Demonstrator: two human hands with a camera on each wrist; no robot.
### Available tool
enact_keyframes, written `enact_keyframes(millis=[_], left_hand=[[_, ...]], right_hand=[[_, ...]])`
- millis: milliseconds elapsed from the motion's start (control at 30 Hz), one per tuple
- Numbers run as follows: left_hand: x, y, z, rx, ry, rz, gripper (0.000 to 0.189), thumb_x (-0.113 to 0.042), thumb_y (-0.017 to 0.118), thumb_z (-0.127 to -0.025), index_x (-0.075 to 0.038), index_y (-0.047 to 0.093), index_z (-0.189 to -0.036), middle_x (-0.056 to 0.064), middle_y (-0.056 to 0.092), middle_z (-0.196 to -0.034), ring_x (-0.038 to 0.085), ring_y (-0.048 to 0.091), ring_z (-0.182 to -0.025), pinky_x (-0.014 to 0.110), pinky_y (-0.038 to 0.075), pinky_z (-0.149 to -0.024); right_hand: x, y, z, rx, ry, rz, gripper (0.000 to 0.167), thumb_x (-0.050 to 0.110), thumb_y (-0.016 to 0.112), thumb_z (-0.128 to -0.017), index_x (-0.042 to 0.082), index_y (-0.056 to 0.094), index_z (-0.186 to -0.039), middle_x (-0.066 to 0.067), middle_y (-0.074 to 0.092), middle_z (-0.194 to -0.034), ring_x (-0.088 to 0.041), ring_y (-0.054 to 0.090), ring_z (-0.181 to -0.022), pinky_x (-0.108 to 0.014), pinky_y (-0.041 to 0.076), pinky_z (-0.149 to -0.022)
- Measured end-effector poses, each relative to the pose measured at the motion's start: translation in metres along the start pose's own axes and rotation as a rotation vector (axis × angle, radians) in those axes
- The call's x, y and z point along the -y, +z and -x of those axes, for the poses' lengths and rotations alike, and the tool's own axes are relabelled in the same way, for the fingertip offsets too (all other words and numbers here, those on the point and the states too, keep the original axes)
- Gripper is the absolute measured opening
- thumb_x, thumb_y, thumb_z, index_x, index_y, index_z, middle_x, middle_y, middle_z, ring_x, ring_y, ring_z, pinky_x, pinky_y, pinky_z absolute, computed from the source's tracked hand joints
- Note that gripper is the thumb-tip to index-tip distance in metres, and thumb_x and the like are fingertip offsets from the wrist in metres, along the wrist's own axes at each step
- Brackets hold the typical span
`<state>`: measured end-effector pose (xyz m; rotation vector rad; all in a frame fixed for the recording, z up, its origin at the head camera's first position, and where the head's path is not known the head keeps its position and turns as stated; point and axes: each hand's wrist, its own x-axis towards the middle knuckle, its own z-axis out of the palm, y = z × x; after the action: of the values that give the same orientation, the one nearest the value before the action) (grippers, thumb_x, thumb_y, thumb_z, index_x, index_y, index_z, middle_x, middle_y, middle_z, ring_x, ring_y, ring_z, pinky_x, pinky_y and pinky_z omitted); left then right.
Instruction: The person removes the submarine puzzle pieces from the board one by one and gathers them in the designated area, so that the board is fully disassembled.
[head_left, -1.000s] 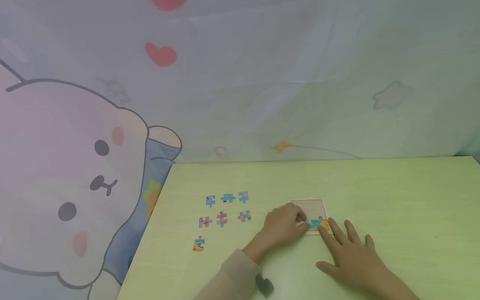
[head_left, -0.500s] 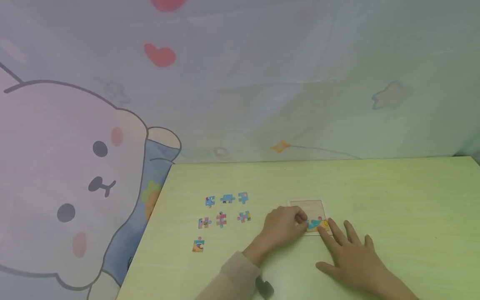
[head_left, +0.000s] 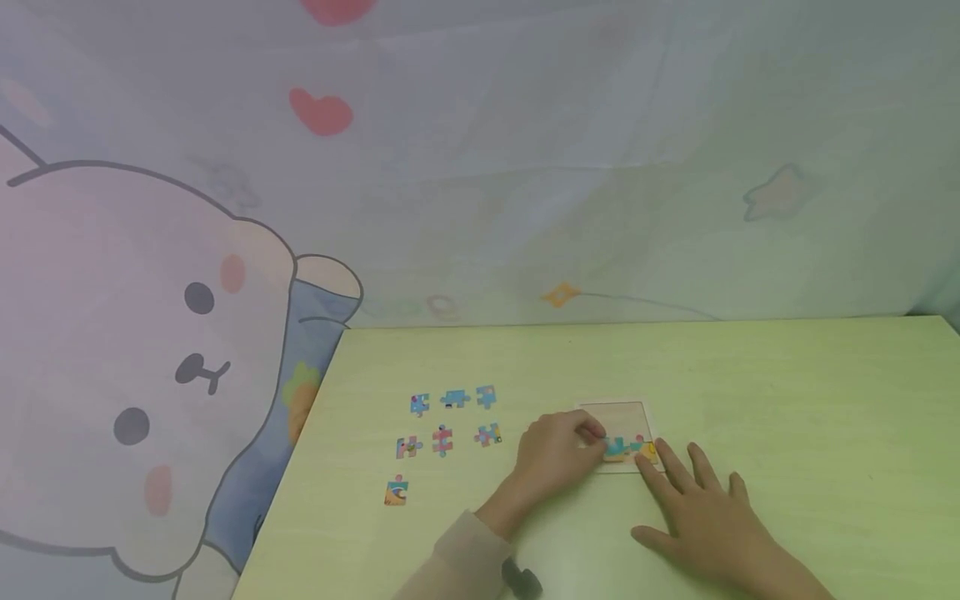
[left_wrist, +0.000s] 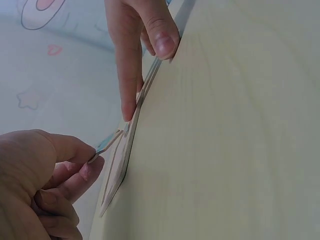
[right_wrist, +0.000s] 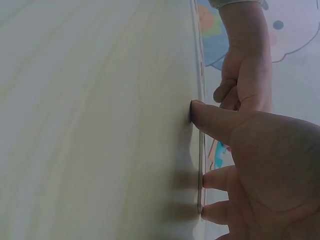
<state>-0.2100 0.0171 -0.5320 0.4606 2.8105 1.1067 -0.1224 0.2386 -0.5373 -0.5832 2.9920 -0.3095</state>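
Observation:
My left hand pinches a teal-and-orange jigsaw piece between thumb and fingers. In the left wrist view this piece is tilted, its far edge low over the thin wooden puzzle tray. A second piece, teal, orange and yellow, lies in the tray's lower right corner. My right hand has its fingers spread, the index tip at that second piece and the other fingers beside the tray's right edge. The tray's lower left part is hidden behind my left hand.
Several loose jigsaw pieces lie left of the tray, in rows, among them a blue one, a pink one and a lone orange-and-teal one. A printed curtain hangs behind the pale yellow-green table.
My left hand has shifted slightly left with its piece, and a gap now shows between that piece and the one in the corner. The right hand has stayed in place.

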Motion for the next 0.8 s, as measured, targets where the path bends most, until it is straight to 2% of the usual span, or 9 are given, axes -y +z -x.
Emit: enact_keyframes(millis=[200,333,467,533,600,667,800], left_hand=[[0.011,-0.018,0.016,-0.009,-0.048,0.063,0.003,-0.028,0.075,-0.09,-0.028,0.077,-0.093,-0.025,0.066,-0.081,0.001,0.058,-0.07,0.028,0.045,-0.064],[0.022,-0.036,0.03,-0.018,-0.057,0.072,0.006,-0.025,0.072,-0.09,-0.028,0.077,-0.092,-0.023,0.067,-0.083,0.003,0.049,-0.056,0.027,0.039,-0.055],[0.033,-0.057,0.046,-0.029,-0.09,0.062,0.006,-0.024,0.071,-0.091,-0.027,0.076,-0.093,-0.022,0.068,-0.084,0.006,0.04,-0.053,0.027,0.034,-0.052],[0.039,-0.068,0.055,-0.042,-0.113,0.047,0.006,-0.025,0.071,-0.092,-0.028,0.076,-0.094,-0.022,0.068,-0.086,0.005,0.048,-0.062,0.028,0.037,-0.056],[0.047,-0.078,0.064,-0.051,-0.139,0.044,0.007,-0.025,0.071,-0.092,-0.029,0.076,-0.094,-0.023,0.068,-0.086,0.009,0.053,-0.067,0.03,0.039,-0.058],[0.056,-0.088,0.073,-0.061,-0.171,0.035,0.007,-0.025,0.07,-0.092,-0.03,0.075,-0.093,-0.023,0.068,-0.086,0.011,0.06,-0.082,0.032,0.042,-0.066],[0.073,-0.105,0.089,-0.082,-0.223,0.019,0.005,-0.025,0.071,-0.092,-0.028,0.076,-0.093,-0.021,0.067,-0.084,0.013,0.064,-0.092,0.035,0.045,-0.074]], right_hand=[[0.001,0.0,0.001,0.004,0.006,-0.002,0.091,0.075,0.057,-0.091,0.016,0.044,-0.159,-0.016,0.033,-0.165,-0.057,0.03,-0.144,-0.085,0.032,-0.092],[0.001,-0.001,0.0,0.002,0.002,0.005,0.091,0.074,0.058,-0.091,0.015,0.044,-0.159,-0.017,0.033,-0.165,-0.058,0.031,-0.143,-0.086,0.033,-0.091],[0.001,-0.003,0.0,0.003,-0.001,0.007,0.09,0.073,0.058,-0.092,0.014,0.044,-0.159,-0.017,0.033,-0.165,-0.058,0.031,-0.143,-0.086,0.032,-0.091],[0.002,-0.004,0.0,0.003,-0.003,0.002,0.09,0.073,0.059,-0.092,0.014,0.044,-0.159,-0.017,0.033,-0.165,-0.058,0.031,-0.143,-0.086,0.032,-0.091],[0.002,-0.004,0.0,0.003,-0.004,-0.001,0.09,0.073,0.059,-0.092,0.014,0.044,-0.158,-0.017,0.033,-0.165,-0.058,0.031,-0.143,-0.086,0.032,-0.092],[0.002,-0.004,0.0,0.007,-0.003,-0.005,0.09,0.072,0.059,-0.092,0.014,0.043,-0.159,-0.017,0.033,-0.165,-0.058,0.031,-0.144,-0.086,0.031,-0.092],[0.002,-0.004,-0.001,0.013,0.001,-0.003,0.09,0.073,0.059,-0.092,0.015,0.043,-0.159,-0.016,0.032,-0.166,-0.057,0.03,-0.144,-0.086,0.031,-0.092]])
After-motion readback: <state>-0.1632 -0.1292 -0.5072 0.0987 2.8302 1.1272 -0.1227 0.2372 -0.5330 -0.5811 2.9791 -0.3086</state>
